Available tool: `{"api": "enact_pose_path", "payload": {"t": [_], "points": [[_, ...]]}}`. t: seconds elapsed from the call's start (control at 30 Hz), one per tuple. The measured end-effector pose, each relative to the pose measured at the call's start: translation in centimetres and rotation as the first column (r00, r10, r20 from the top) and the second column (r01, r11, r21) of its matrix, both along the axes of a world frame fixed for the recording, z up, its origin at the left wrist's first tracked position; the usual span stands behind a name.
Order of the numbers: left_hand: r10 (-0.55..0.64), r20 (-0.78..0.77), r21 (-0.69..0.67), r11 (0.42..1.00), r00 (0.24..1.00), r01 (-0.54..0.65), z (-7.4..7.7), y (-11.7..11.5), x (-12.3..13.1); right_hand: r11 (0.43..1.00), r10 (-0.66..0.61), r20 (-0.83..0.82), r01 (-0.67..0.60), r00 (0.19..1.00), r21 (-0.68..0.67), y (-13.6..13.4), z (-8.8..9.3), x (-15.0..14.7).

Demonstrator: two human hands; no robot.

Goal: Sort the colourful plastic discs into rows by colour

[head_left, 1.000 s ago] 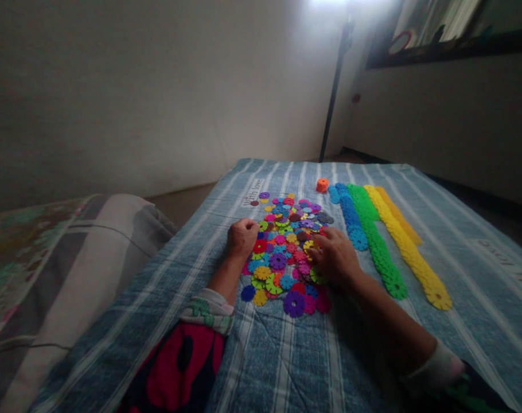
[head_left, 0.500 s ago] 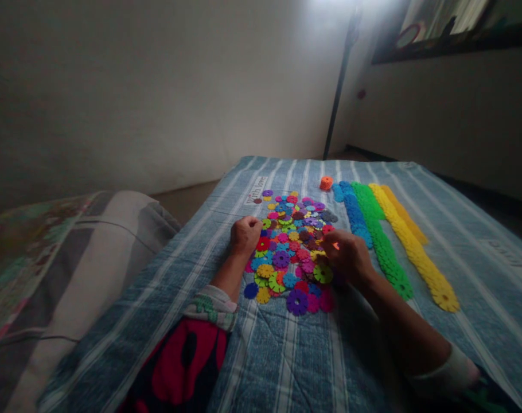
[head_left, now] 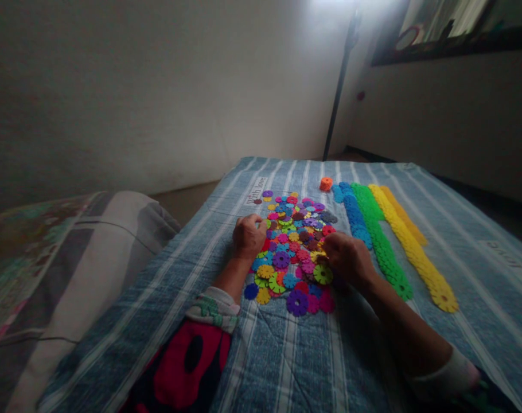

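A mixed pile of notched plastic discs (head_left: 281,260) in many colours lies on a striped blue cloth. At the pile's left edge is my left hand (head_left: 249,236), its fingers closed in a pinch beside a yellow-green disc. What the pinch holds, if anything, cannot be made out. My right hand (head_left: 350,259) rests over the right side of the pile with fingers curled down near brown and yellow discs. Its fingertips are partly hidden by the hand itself, and any disc in them is too small to tell.
Right of the pile run overlapping rows of blue discs (head_left: 355,215), green discs (head_left: 376,244), yellow discs (head_left: 409,246) and orange-yellow discs (head_left: 405,215). A short orange stack (head_left: 326,183) stands at the back. A dark pole (head_left: 338,94) rises behind the cloth-covered surface (head_left: 226,252).
My left hand has shifted slightly right, over the pile's edge. An orange spot seen by my right hand's fingers no longer shows; that hand has barely moved.
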State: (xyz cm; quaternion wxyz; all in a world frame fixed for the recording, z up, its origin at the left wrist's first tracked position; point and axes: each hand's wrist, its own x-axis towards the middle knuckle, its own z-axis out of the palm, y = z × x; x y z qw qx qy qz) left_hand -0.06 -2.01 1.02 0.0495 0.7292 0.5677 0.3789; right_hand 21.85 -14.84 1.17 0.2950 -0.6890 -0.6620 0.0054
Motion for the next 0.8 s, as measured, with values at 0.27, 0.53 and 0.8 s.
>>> {"api": "enact_pose_path", "payload": {"t": [0.27,0.53,0.8], "points": [[-0.538,-0.25,0.161,0.797,0.805,0.582,0.6,-4.2,4.2,0.993,0.02,-0.126,-0.034,0.992,-0.114,-0.1,0.0,1.0],[-0.562,-0.32,-0.087,0.819,0.763,0.567,0.1,-6.8,5.9,0.996,-0.003,-0.275,-0.023,0.961,-0.092,0.4,-0.7,1.5],[-0.542,-0.184,-0.145,0.84,0.82,0.523,-1.2,-6.1,6.7,0.999,-0.021,-0.259,0.008,0.966,-0.054,1.0,-1.6,1.4]]}}
